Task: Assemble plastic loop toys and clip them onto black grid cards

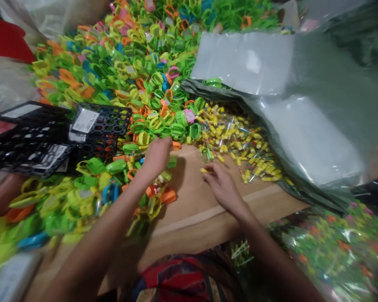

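My left hand (pixel 157 157) is over the edge of a pile of bright plastic toy watches (pixel 151 119). Its fingers are curled together; an orange piece (pixel 176 145) and a green piece (pixel 171 162) show beside it, but what the fingers hold is hidden. My right hand (pixel 222 184) is above the brown cardboard (pixel 192 188), thumb and fingers pinching a small yellow-ended tube (pixel 204 170). Just beyond it is a heap of clear tubes with yellow ends (pixel 239 136). One green watch (pixel 206 154) rests on the cardboard between the hands.
Black lattice trays (pixel 102 119) with white labels lie on the watches at left. A dark green plastic sheet with clear bags (pixel 315 138) borders the tubes at right. A clear bag of coloured pieces (pixel 343 247) stands low right. More watches (pixel 59 201) cover the near left.
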Tool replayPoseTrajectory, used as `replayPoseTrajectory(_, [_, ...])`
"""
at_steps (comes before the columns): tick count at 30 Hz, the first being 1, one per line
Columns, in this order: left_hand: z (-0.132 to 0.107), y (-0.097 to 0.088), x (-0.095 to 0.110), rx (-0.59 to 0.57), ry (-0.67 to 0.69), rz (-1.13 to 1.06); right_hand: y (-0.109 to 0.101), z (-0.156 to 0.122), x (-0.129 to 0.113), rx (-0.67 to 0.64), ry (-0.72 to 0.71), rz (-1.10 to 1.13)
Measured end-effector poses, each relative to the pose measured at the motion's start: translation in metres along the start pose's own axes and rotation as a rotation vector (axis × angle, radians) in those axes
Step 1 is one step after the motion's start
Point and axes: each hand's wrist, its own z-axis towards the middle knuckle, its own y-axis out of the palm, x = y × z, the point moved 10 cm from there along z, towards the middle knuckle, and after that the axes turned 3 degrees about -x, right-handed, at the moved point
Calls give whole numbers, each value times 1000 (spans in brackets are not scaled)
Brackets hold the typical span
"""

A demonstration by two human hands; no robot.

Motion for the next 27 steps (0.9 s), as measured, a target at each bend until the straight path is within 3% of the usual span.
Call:
replayPoseTrajectory(3, [-20,-2,18,90,-18,-369,21,-1,-2,-58,71,209])
replayPoseTrajectory(6, [-38,12,33,64,-59,-636,26,1,-2,-53,126,311])
replayPoseTrajectory(8, [-46,21,37,47,-88,-700,25,1,0,-38,161,351])
replayPoseTrajectory(14, [-59,22,42,115,-39,-725,25,-5,3,-58,265,489])
replayPoseTrajectory(27, [-78,3,60,249,122,-461,34,-10,5,-124,300,640])
